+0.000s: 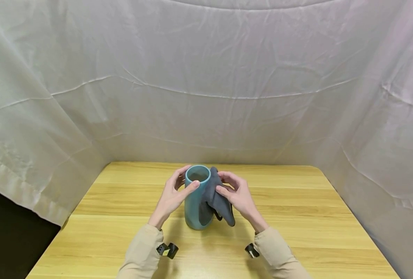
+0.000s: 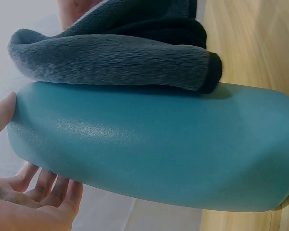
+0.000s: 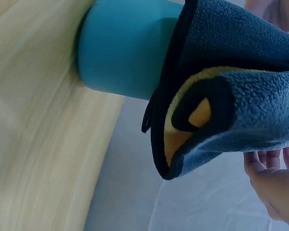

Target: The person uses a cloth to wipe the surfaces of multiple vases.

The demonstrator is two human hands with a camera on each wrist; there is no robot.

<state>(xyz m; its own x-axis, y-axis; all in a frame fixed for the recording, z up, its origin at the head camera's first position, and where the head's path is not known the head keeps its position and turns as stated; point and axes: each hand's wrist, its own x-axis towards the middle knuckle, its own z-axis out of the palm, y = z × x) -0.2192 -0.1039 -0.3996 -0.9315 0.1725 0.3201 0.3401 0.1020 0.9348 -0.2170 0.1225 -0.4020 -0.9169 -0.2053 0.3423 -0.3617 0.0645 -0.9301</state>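
Note:
A tall teal vase point(image 1: 192, 211) with a round open mouth stands upright on the wooden table. My left hand point(image 1: 171, 197) grips it near the rim, thumb on the near side and fingers round the far left side. On the vase's right side a dark grey cloth point(image 1: 218, 199) lies bunched against the wall. My right hand point(image 1: 240, 194) holds this cloth between thumb and fingers. The right wrist view shows the folded cloth point(image 3: 265, 106) with a black edge and a yellow underside. Fuzzy cloth point(image 2: 120, 60) touches the smooth vase point(image 2: 135, 144) in the left wrist view.
The light wood table point(image 1: 297, 224) has rounded far corners. A pale, creased fabric curtain point(image 1: 213, 116) hangs behind it and along both sides. Small black devices point(image 1: 251, 250) are strapped at both beige sleeves point(image 1: 276, 248). A dark gap point(image 1: 14, 232) shows at the lower left.

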